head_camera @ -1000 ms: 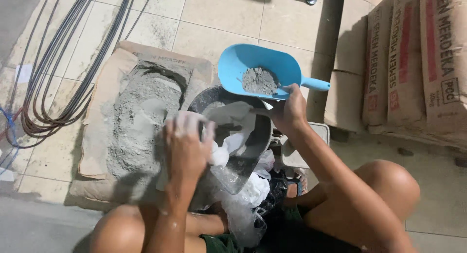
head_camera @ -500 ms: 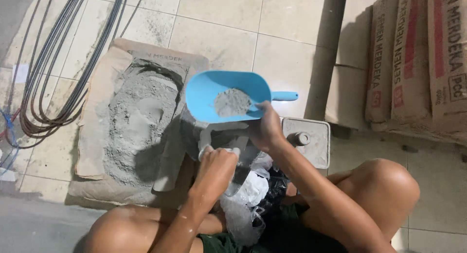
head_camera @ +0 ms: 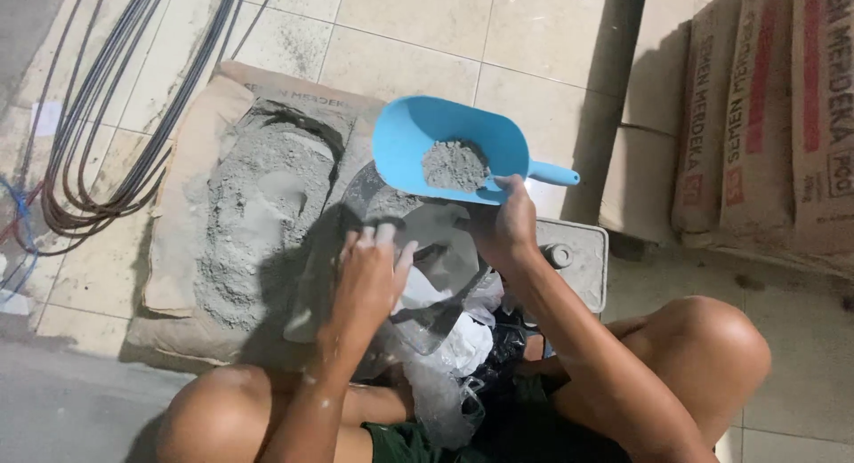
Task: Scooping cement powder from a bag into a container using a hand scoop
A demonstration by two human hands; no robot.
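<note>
The left hand (head_camera: 372, 276) grasps the rim of a clear plastic bag (head_camera: 418, 276), fingers curled over its edge; loose crumpled plastic (head_camera: 463, 347) lies just below, between the person's knees; the right hand (head_camera: 505, 227) is clenched around the neck of a blue scoop (head_camera: 449, 147), held just above the bag mouth. The scoop's long axis runs roughly left to right; the handle points right and the open bowl points left, tipped slightly up; a small heap of grey powder (head_camera: 454, 165) sits in the bowl. Just beyond the right wrist stands a dusty grey scale (head_camera: 574, 258); to the left, an opened paper sack (head_camera: 258, 205) lies flat with grey powder exposed. The floor is pale tile (head_camera: 418, 27); dark cables (head_camera: 98, 134) curve at far left; stacked sacks (head_camera: 774, 116) stand at far right. Compared with half a second earlier, the scoop sits further right and the left hand has shifted left on the bag.
</note>
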